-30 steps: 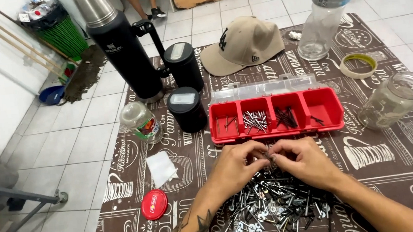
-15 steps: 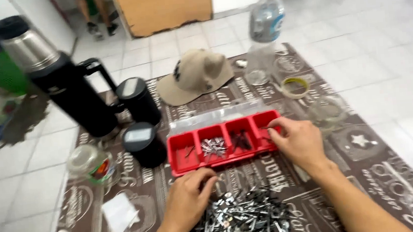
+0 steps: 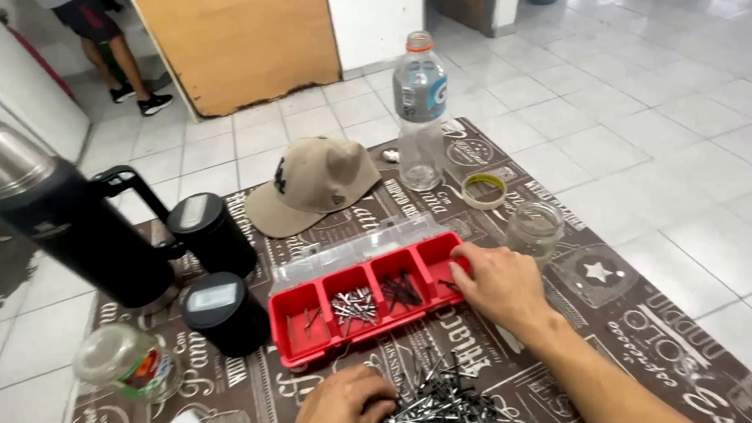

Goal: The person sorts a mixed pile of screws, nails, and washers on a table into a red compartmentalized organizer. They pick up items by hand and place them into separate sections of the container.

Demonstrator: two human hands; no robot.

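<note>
Since half a second ago, right hand stays at the red tray's right compartment, fingers curled over its rim; grasp unclear. Left hand rests loosely on the screws: small, stiff, light, best pinched by the shank.

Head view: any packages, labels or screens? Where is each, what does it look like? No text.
Plastic bottle: far table edge, clear, orange cap, grey label band.
Glass jar: left, on its side, red-green label.
Two black lidded cups: beside the thermos, pale rectangular label on each lid.
Red organiser tray: centre, right hand at its end.
No screens.
</note>
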